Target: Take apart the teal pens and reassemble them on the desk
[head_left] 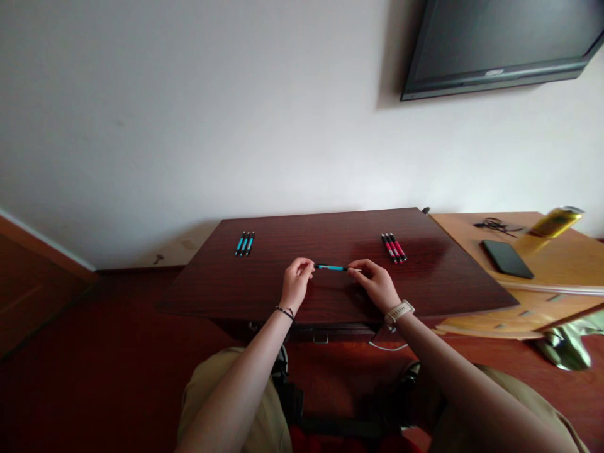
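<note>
Pale wall (236, 119) fills the back of the head view; dark wood-grain table (321, 236) below it. One blue-and-black pen (332, 268) spans the gap between the hands, roughly crosswise, over the middle of the tabletop. Left hand (297, 281): thumb and fingers pinched on the pen's left end. Right hand (376, 284): fingertips clamped on its right end. Three blue pens (245, 244) lie side by side at left; red pens (394, 248) in a row at right.
</note>
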